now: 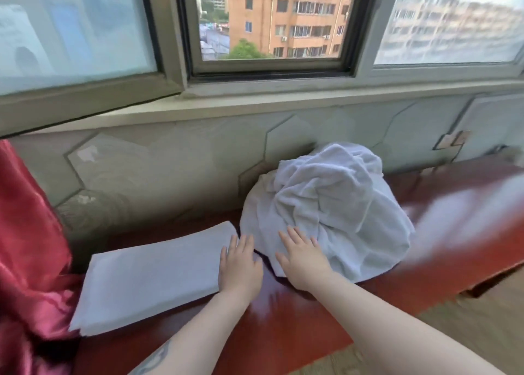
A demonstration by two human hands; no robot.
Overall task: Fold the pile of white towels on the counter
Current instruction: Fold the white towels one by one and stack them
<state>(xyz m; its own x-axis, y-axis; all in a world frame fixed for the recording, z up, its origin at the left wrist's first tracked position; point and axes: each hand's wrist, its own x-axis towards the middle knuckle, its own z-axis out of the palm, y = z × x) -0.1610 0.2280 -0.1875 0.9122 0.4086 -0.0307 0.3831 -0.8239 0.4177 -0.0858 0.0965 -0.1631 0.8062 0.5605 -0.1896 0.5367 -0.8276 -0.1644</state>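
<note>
Status, near to far. Both forearms are in over the front edge of the counter [297, 312], a glossy red-brown top.

My left hand [239, 264] lies flat, fingers straight and together, on the right end of the folded towel [153, 278]. It grips nothing, just rests or presses there. My right hand [302, 257] is also flat, fingers spread a bit, palm down on the near edge of the pile [326, 213]. No pinch and no curl, so neither hand holds cloth right now.

The folded towel lies flat as a long rectangle to the left of the pile. Its near-left corner shows layered edges, so it may be more than one towel stacked; I can't tell the count. The gap between it and the pile is narrow, with a dark strip of counter showing between my hands.

The pile is a crumpled white heap, right of centre, pushed back against the tiled wall [158, 170]. I can't count the towels in it.

My read: early to mid task. At least one towel is done and the bulk is left. The next job is likely to pull one towel off the heap.

A red curtain [25, 232] hangs at far left, beside the folded towel. The window [269, 22] is above the wall.
</note>
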